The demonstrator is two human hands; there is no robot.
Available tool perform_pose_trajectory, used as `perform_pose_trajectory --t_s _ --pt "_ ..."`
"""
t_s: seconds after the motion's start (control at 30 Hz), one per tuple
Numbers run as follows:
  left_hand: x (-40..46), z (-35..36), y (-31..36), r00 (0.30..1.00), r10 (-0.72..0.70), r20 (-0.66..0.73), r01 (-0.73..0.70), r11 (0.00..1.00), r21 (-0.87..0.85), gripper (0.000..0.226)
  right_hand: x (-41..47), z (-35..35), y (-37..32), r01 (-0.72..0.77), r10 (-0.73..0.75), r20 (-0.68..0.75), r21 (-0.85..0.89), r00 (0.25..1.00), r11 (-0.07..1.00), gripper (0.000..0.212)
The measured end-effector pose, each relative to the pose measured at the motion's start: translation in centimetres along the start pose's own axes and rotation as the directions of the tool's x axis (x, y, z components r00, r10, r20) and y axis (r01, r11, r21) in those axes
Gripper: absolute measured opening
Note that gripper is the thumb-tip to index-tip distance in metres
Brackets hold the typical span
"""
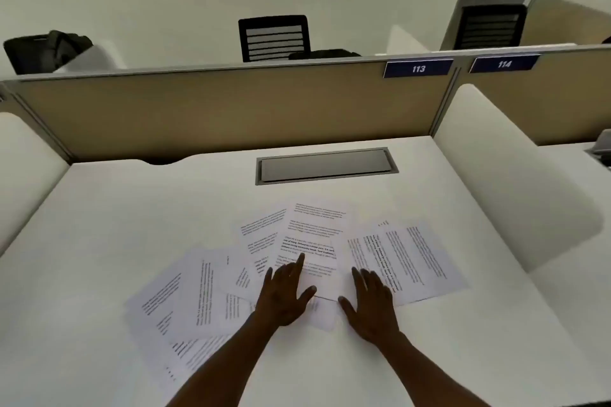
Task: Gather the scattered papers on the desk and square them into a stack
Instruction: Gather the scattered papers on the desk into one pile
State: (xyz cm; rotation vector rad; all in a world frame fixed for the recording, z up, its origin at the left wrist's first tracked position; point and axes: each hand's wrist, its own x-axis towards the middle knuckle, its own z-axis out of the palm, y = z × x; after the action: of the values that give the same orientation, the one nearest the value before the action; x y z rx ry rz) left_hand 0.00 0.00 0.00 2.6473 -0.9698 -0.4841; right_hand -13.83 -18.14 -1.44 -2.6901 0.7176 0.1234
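Your papers (310,261) lie fanned out and overlapping on the white desk (115,225), all on the near side of the grey cable hatch (325,166), not yet squared. One group spreads toward the near left of the hatch, a few printed sheets sit straight in front of it, and two more angle off to its near right.

Your left hand (286,294) rests flat on the middle sheets, fingers spread wide, the index finger reaching toward the hatch; it grips nothing. Your right hand (372,302) lies palm down just beside it, fingers together and thumb out, on the inner edge of the right-hand sheets, also holding nothing.

Beyond the hatch a tan partition (231,112) closes the desk, with blue number plates 113 (418,68) and 114 (504,64) on its top edge. Behind the partition stands a black chair (274,38), and far left of it a dark bag (46,49).
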Motion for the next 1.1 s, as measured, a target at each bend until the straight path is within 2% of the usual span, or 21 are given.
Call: perform_pose_trajectory --t_s 0.13,0.23,0.33,0.4,0.47,0.6,0.67,0.8,1.03,1.1 --pt "0.1 1.6 0.1 0.996 -0.085 -0.034 0.085 0.996 0.01 0.078 -1.9 0.6 2.0 0.047 -0.046 -0.005 0.016 0.999 0.999 0.078" --pt "0.3 2.1 0.3 0.993 -0.074 -0.09 0.072 0.997 -0.018 0.076 -3.0 0.6 3.5 0.041 -0.041 -0.002 0.045 0.999 0.998 0.074" --pt "1.0 2.2 0.2 0.984 -0.072 -0.163 0.069 0.997 -0.025 0.075 -3.8 0.3 4.6 0.049 -0.029 -0.151 0.124 0.988 0.991 0.066" --pt "1.7 1.8 0.4 0.978 -0.101 -0.185 0.097 0.995 -0.029 0.075 -3.6 -0.1 5.4 -0.01 0.054 -0.263 0.166 0.963 0.986 0.063" --pt "2.7 1.3 0.6 0.982 -0.114 -0.154 0.114 0.993 -0.012 0.076 -3.1 -0.6 6.1 -0.101 0.148 -0.287 0.172 0.947 0.98 0.066" --pt "3.6 1.5 1.2 0.999 -0.053 -0.011 0.054 0.993 0.102 0.078 -3.0 -0.5 7.0 -0.182 0.195 -0.152 0.093 0.969 0.979 0.07" --pt "3.4 1.9 1.3 0.999 -0.035 0.016 0.033 0.991 0.133 0.077 -3.5 -0.1 7.4 -0.189 0.201 -0.129 0.093 0.971 0.977 0.07" --pt "2.6 2.4 1.2 0.999 0.033 -0.013 -0.033 0.998 0.054 0.073 -5.1 0.3 8.6 -0.197 0.21 -0.172 0.089 0.963 0.976 0.069" --pt "1.6 2.2 1.9 0.974 0.203 -0.102 -0.213 0.971 -0.104 0.051 -6.5 0.7 9.7 -0.168 0.199 -0.225 0.151 0.954 0.974 0.069" --pt "1.7 2.4 2.6 0.957 0.219 -0.191 -0.242 0.964 -0.11 0.049 -6.5 0.5 9.5 -0.185 0.231 -0.233 0.203 0.945 0.961 0.071"
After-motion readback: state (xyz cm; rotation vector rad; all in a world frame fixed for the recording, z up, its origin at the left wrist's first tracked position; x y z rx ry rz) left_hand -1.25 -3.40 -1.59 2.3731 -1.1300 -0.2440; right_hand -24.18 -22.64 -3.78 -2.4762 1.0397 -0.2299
